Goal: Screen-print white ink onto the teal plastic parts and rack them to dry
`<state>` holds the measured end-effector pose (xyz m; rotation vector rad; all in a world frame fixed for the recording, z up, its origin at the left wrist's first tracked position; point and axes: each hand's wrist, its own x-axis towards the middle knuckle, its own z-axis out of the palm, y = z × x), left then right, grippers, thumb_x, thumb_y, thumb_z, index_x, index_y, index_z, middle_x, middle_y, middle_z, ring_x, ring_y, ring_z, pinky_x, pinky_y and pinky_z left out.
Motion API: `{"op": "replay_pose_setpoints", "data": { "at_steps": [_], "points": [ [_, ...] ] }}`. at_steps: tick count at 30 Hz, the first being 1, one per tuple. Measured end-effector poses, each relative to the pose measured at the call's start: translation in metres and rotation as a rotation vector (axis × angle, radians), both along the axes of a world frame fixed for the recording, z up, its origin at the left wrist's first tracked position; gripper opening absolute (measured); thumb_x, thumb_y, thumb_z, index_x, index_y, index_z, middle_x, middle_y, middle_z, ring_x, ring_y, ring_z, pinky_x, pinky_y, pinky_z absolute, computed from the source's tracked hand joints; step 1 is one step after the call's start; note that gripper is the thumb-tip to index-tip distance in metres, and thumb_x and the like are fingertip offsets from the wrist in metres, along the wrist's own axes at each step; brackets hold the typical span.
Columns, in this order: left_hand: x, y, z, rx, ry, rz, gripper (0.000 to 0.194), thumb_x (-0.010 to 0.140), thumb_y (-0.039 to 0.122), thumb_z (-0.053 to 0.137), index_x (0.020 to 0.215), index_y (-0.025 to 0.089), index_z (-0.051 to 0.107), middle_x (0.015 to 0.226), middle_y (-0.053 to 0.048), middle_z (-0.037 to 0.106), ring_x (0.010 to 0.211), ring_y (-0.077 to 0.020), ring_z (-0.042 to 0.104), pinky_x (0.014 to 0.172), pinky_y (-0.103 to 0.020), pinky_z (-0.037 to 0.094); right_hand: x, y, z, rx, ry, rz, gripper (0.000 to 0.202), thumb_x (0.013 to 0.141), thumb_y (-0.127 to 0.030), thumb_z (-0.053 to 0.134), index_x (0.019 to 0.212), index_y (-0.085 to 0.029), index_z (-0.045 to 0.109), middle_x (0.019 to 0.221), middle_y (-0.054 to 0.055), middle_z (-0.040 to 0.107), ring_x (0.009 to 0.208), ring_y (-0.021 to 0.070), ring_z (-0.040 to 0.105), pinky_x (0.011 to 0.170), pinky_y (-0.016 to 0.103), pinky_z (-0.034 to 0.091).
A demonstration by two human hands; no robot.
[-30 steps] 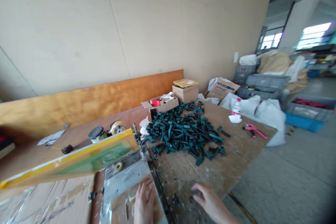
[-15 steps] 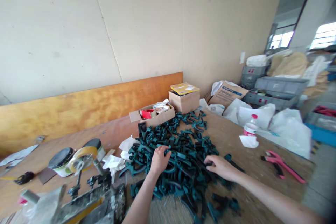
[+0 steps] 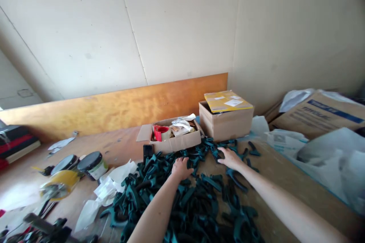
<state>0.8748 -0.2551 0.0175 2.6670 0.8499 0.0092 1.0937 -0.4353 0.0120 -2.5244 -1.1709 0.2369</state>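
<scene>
A wide heap of dark green curved plastic parts covers the middle of the wooden table. On top of the heap, near its middle, rests my left hand, fingers apart and pointing forward, with nothing seen in it. Farther right and forward, my right hand is at the back right of the heap, its fingers spread and curved down over several parts. Its fingertips touch or nearly touch the parts there.
Behind the heap are an open carton with red tape and a box under a yellow envelope. Left lie white paper sheets, lidded tubs and a yellow tape roll. White plastic bags line the right side.
The view has turned left and come closer to the boxes. Both hands have reached forward over the heap, the right one to its back edge. Pink pliers and a bottle have left the view.
</scene>
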Motion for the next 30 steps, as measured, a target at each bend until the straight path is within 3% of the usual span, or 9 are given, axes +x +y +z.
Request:
{"op": "replay_pose_setpoints", "data": {
  "at_steps": [7,11,13,17,19,21,25,27,30],
  "points": [
    [0.05,0.041,-0.04,0.01,0.131,0.042,0.091,0.069,0.052,0.065,0.148,0.024,0.03,0.148,-0.014,0.038,0.136,-0.0353,0.033,0.11,-0.046,0.029,0.076,0.096,-0.052,-0.047,0.024,-0.067,0.073,0.081,-0.045,0.06,0.144,-0.02,0.035,0.13,0.02,0.051,0.119,0.0343,0.05,0.093,0.042,0.039],
    [0.063,0.058,-0.053,0.079,0.193,0.052,0.1,0.059,0.061,0.071,0.146,0.037,0.029,0.151,-0.01,0.029,0.128,-0.0357,0.044,0.104,-0.046,0.037,0.094,0.131,-0.073,-0.079,0.092,-0.132,0.077,0.08,-0.063,0.051,0.144,-0.024,0.034,0.123,0.02,0.058,0.111,0.0382,0.056,0.087,0.049,0.041],
    [0.066,0.063,-0.057,0.092,0.185,0.055,0.097,0.058,0.06,0.072,0.144,0.04,0.032,0.149,-0.01,0.029,0.123,-0.0342,0.049,0.1,-0.047,0.041,0.099,0.138,-0.076,-0.09,0.127,-0.157,0.073,0.079,-0.062,0.051,0.141,-0.026,0.038,0.119,0.019,0.061,0.108,0.0389,0.058,0.084,0.051,0.042],
    [0.063,0.061,-0.061,0.098,0.127,-0.025,0.067,0.063,0.05,0.071,0.126,0.033,0.055,0.141,-0.007,0.034,0.114,-0.03,0.056,0.097,-0.041,0.045,0.093,0.126,-0.073,-0.078,0.185,-0.144,0.06,0.079,-0.039,0.051,0.137,-0.028,0.043,0.108,0.013,0.066,0.098,0.032,0.063,0.078,0.041,0.044],
    [0.057,0.056,-0.061,0.098,0.105,-0.057,0.052,0.066,0.04,0.069,0.116,0.029,0.062,0.138,-0.007,0.037,0.106,-0.0273,0.06,0.094,-0.038,0.048,0.075,0.107,-0.071,-0.059,0.211,-0.1,0.061,0.075,-0.03,0.053,0.136,-0.027,0.044,0.101,0.009,0.068,0.091,0.0261,0.064,0.074,0.033,0.043],
    [0.047,0.049,-0.057,0.094,0.081,-0.067,0.048,0.067,0.032,0.066,0.115,0.027,0.062,0.138,-0.008,0.037,0.1,-0.0253,0.063,0.091,-0.037,0.049,0.049,0.084,-0.071,-0.027,0.247,-0.054,0.062,0.071,-0.022,0.055,0.133,-0.025,0.048,0.096,0.006,0.069,0.086,0.0218,0.065,0.071,0.028,0.042],
    [0.023,0.045,-0.04,0.014,0.007,-0.188,0.044,0.073,0.037,0.063,0.116,0.029,0.063,0.122,-0.006,0.054,0.102,-0.0234,0.062,0.091,-0.034,0.049,0.003,0.044,-0.064,0.066,0.487,0.219,0.045,0.07,-0.022,0.058,0.115,-0.022,0.063,0.085,0.001,0.07,0.077,0.018,0.064,0.068,0.025,0.043],
    [0.017,0.048,-0.031,-0.034,-0.037,-0.244,0.038,0.078,0.045,0.059,0.113,0.03,0.064,0.108,-0.003,0.061,0.1,-0.0213,0.061,0.09,-0.032,0.049,0.003,0.041,-0.055,0.086,0.504,0.31,0.033,0.078,-0.03,0.054,0.107,-0.022,0.068,0.08,0.001,0.071,0.075,0.0177,0.064,0.07,0.026,0.045],
    [0.022,0.055,-0.026,0.007,-0.066,-0.187,0.044,0.08,0.05,0.056,0.116,0.026,0.062,0.111,-0.006,0.063,0.106,-0.0242,0.059,0.095,-0.035,0.046,0.034,0.065,-0.048,0.094,0.24,0.147,0.035,0.085,-0.029,0.048,0.113,-0.021,0.067,0.097,0.005,0.071,0.09,0.0189,0.064,0.083,0.028,0.045]
  ]
}}
